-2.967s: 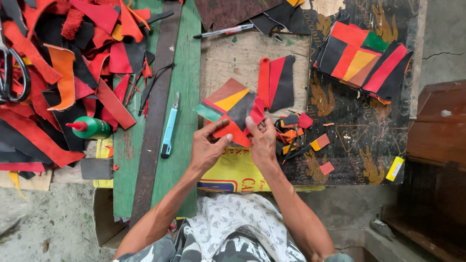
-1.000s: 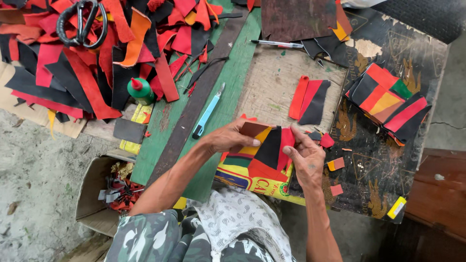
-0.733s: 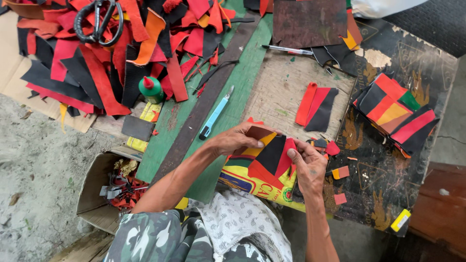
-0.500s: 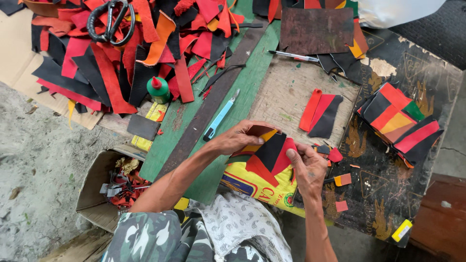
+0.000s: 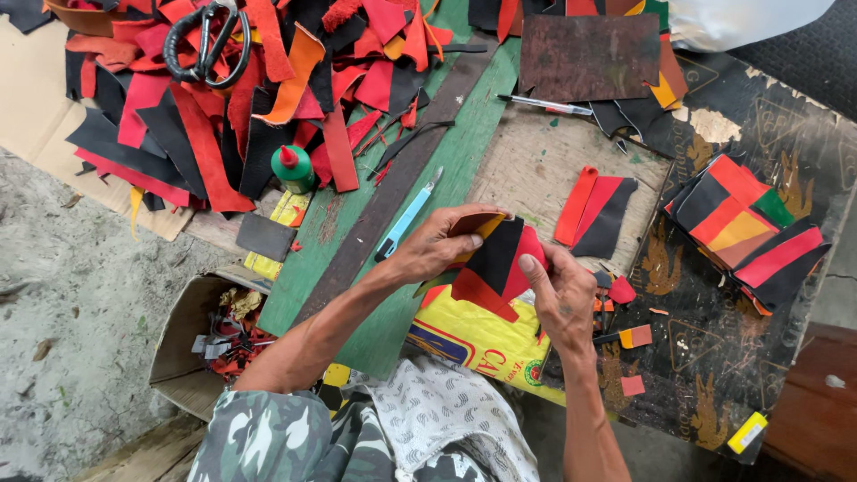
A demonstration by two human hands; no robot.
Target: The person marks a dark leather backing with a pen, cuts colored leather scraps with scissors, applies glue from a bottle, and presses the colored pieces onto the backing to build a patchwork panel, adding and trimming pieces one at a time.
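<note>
So the view has swung left since a second ago, while the patchwork of black, red and orange leather strips [image 5: 493, 268] stayed over the green wooden board [image 5: 464, 143]. My left hand [image 5: 428, 253] pinches its far corner, right hand [image 5: 561, 299] thumbs its near edge. Open room sits right of that board; the red scrap heap [image 5: 223, 98] crowds left.

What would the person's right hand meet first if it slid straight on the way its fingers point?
Probably the red and black strips lying on the bare wooden board. The right hand points up and away over the patchwork piece it holds; depth is hard to judge from above.
</note>
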